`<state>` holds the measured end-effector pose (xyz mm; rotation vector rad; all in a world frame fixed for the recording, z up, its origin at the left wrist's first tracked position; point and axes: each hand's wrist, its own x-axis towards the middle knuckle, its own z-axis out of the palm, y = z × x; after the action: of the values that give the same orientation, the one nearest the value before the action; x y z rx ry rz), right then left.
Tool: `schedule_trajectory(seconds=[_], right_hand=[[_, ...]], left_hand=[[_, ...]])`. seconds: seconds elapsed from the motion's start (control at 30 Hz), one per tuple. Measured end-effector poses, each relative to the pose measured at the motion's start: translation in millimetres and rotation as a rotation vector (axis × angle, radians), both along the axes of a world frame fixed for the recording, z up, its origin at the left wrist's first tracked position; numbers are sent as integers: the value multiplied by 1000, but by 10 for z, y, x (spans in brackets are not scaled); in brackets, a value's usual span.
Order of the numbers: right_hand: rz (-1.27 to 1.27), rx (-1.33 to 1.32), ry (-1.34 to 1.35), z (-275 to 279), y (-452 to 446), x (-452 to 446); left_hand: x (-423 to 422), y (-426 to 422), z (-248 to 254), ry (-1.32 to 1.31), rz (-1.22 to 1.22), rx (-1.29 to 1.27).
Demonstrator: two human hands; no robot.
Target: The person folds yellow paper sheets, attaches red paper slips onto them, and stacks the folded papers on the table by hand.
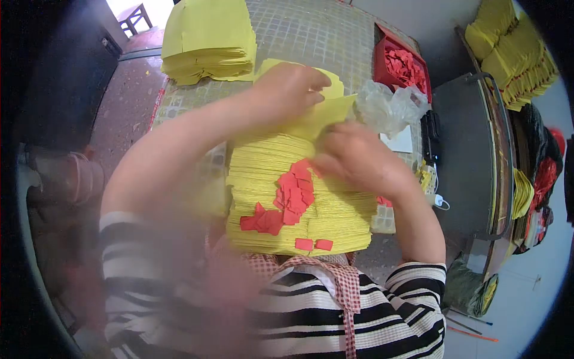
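A large stack of yellow paper (269, 173) lies in front of me, its layered edges facing up. At its far end my left hand (293, 90) has its fingers curled at a loose yellow sheet (326, 113). My right hand (359, 152), blurred by motion, is closed at the near right edge of that sheet; its fingertips are partly hidden. Small red paper pieces (293, 194) lie in a loose heap on the stack, just below my right hand. Two more red pieces (304, 243) rest near the stack's front edge.
Another yellow paper stack (206, 42) stands at the table's far left. On the right are a red box (379, 66) of red pieces and a crumpled clear plastic bag (391, 110). A grey cabinet (463, 161) stands beside the table, with yellow bundles (520, 54) beyond.
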<state>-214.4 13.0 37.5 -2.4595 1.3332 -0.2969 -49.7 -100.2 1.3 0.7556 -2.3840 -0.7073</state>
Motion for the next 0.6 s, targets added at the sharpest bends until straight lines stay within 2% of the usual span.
schedule_trajectory(seconds=[0.03,0.1,0.13,0.17,0.2,0.23,0.3,0.37,0.43,0.5,0.57,0.6], right_hand=[[3,0,-1,28,-26,11],[-199,326,-66,105,-73,35],[-200,327,-67,78,-126,8],[-308,405,-188,28,-203,-40],[-414,480,-308,-19,-259,-74],[-415,481,-307,-53,-288,-75],[-555,366,-304,-121,-331,-58],[-543,294,-333,-200,-324,-85],[-529,221,-360,-223,-288,-112],[-379,124,-426,-223,-217,-137],[-371,175,-434,-194,-180,-162],[-364,224,-445,-172,-170,-164]], left_hand=[[21,0,-23,110,19,-147],[92,24,7,119,6,-150],[122,43,32,129,-12,-155],[152,70,85,128,-14,-153],[183,101,152,94,-47,52],[208,127,180,61,-78,257],[238,167,100,40,-56,282],[283,140,78,19,-32,308],[318,26,114,-278,-95,563],[295,-51,55,-261,-63,570],[272,-44,57,-245,-32,579],[242,-10,109,-273,-73,492]])
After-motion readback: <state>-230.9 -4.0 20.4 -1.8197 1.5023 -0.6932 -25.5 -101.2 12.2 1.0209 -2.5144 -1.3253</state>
